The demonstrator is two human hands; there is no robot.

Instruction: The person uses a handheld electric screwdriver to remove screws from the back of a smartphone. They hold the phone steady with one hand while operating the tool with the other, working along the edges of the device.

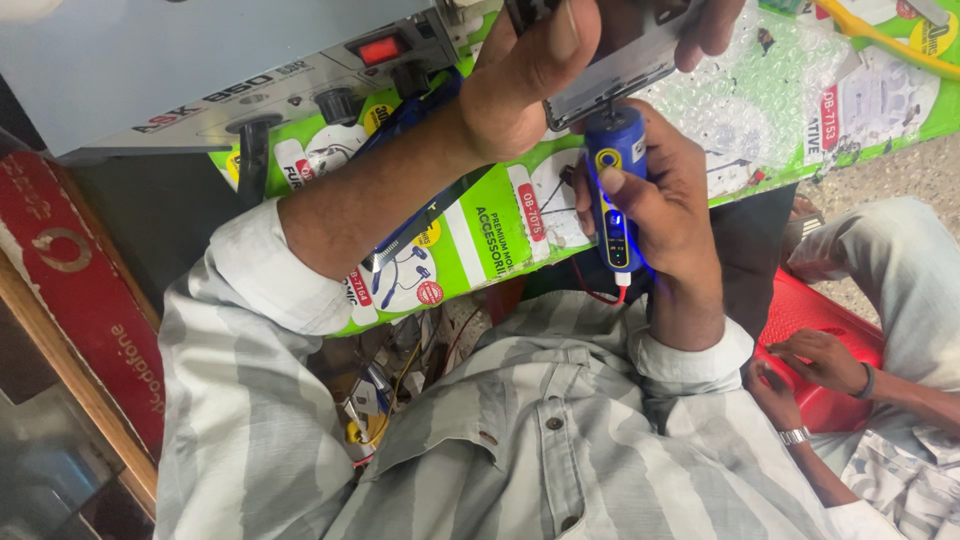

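Up close, the left hand (530, 80) clamps a flat phone (620, 60) while the right hand (650, 200) is wrapped tight around a blue electric screwdriver (615, 190) touching it, above green packaging sheets (480, 240); a grey machine (200, 70) sits far left, a red stool (820, 330) right

Striped shirt, cuffs turned back

Grey-and-white broad stripes — a buttoned collared shirt, small dark buttons on collar and placket; both sleeves rolled to the forearm, wrists bare.
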